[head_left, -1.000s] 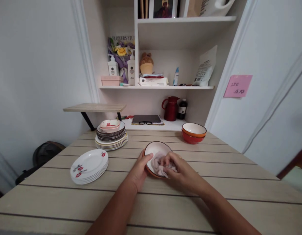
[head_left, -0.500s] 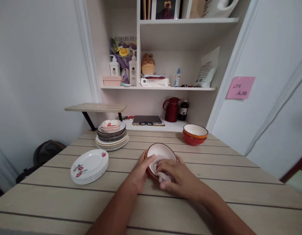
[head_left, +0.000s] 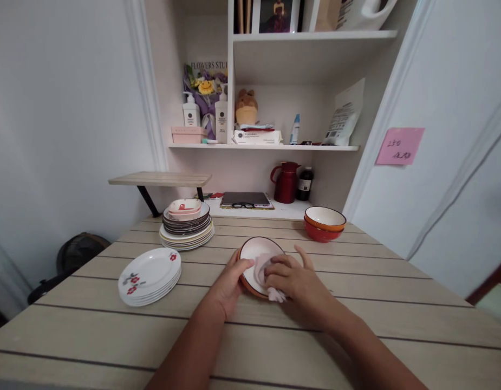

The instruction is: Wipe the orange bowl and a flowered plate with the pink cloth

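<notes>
An orange bowl [head_left: 253,248] with a white inside and dark rim is tilted toward me over the middle of the table. My left hand [head_left: 231,279] grips its left side, thumb over the rim and fingers behind. Inside the bowl, my right hand [head_left: 294,275] presses a pale pink cloth [head_left: 261,265] against the white surface, its fingers bent over it and one finger raised. A bunched end of the cloth hangs over the bowl's near rim. Part of the cloth is hidden under the right fingers.
White plates with red flowers [head_left: 149,273] are stacked at left. Behind them stands a stack of dark-rimmed and white plates [head_left: 187,238] topped by small pink dishes [head_left: 184,208]. Two nested bowls [head_left: 324,230] sit at right. A red jug [head_left: 286,183] and a laptop [head_left: 245,199] are at the back.
The bowl has shifted slightly left with my left hand. My right hand has moved with the cloth inside the bowl, and one of its fingers now sticks up off the rim.
</notes>
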The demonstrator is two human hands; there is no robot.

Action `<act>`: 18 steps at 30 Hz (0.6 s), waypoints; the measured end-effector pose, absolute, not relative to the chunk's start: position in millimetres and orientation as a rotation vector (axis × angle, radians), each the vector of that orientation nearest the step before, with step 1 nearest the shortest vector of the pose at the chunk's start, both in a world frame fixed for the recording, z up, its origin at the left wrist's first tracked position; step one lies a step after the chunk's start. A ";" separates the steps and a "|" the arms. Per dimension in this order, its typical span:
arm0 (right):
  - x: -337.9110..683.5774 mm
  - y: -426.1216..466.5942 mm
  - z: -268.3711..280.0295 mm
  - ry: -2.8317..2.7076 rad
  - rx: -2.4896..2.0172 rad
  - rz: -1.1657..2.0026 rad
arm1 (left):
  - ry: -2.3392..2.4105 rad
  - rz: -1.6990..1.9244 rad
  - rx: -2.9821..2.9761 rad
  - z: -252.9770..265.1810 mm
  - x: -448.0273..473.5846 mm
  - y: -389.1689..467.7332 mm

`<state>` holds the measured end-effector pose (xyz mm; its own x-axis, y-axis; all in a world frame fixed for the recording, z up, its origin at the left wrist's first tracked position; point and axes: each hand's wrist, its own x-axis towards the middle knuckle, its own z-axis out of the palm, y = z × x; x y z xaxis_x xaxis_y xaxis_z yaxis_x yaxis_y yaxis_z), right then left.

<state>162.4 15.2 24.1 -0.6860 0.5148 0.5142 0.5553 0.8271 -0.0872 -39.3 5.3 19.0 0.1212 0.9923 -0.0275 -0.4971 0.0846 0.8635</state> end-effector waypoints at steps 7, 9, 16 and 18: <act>164.4 21.8 18.6 -2.424 -0.724 -0.314 | 0.718 1.209 0.763 16.8 -49.9 9.3; 160.3 21.4 16.2 -2.412 -0.715 -0.294 | 0.687 1.196 0.750 17.3 -51.4 9.5; 149.5 20.4 9.4 -2.391 -0.765 -0.288 | 0.603 1.335 0.791 17.3 -45.3 9.1; 148.0 20.2 9.1 -2.363 -0.802 -0.231 | 0.551 1.313 0.845 18.2 -41.9 7.0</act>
<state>148.0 20.2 9.1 -0.6198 0.4901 0.6129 0.5996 0.7996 -0.0330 -41.9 7.0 18.2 0.1977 0.9743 0.1076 -0.6058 0.0351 0.7948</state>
